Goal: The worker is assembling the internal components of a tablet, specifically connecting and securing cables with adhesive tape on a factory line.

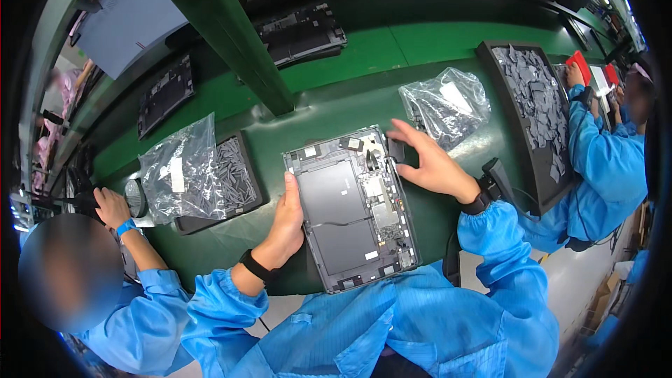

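An opened tablet (336, 203) lies tilted in front of me, its inside facing up: large dark battery cells, a circuit board strip and small connectors along the right side. My left hand (283, 227) grips its left edge, thumb on the rim and the other fingers underneath. At the upper right corner is my right hand (437, 168), thumb and fingers spread apart. A small dark piece (396, 150) sits at that corner between thumb and forefinger; whether they touch it I cannot tell. Both wrists wear black bands.
Clear plastic bags (178, 175) (455, 105) lie left and right on the green bench. A tray of small dark strips (234, 175) is at left, a larger tray of grey pieces (532, 98) at right. More opened tablets (301, 35) stand behind a green post (224, 28). Co-workers sit either side.
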The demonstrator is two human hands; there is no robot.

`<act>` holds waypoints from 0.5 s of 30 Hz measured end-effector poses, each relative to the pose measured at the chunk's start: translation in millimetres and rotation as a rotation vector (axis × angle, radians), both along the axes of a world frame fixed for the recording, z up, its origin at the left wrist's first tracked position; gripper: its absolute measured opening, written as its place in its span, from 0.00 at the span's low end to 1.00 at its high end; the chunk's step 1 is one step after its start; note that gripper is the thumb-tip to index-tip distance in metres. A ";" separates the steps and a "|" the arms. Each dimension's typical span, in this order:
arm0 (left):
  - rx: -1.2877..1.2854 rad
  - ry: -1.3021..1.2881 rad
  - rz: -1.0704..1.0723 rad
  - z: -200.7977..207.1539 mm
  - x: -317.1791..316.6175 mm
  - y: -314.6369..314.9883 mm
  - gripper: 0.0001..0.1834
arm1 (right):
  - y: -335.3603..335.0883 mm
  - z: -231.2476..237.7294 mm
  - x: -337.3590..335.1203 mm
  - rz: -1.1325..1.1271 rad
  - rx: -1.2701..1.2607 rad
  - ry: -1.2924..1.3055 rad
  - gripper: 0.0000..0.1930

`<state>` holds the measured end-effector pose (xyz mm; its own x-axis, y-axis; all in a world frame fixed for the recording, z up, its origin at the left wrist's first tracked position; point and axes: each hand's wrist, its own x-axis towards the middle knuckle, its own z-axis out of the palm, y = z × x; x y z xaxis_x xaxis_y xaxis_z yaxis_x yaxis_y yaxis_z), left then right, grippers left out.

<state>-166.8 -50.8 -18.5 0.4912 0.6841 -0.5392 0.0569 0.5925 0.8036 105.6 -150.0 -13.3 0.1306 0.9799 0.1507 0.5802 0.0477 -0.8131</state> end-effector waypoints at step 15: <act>1.702 0.468 -0.679 48.6 62.6 43.5 0.23 | -10.5 30.1 -35.8 0.294 0.324 -0.748 0.21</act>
<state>-104.1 -7.3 30.2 0.9045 0.3392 0.2586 0.2652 -0.9220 0.2821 69.7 -160.5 16.8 -0.3664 0.8523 0.3734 0.8850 0.4431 -0.1432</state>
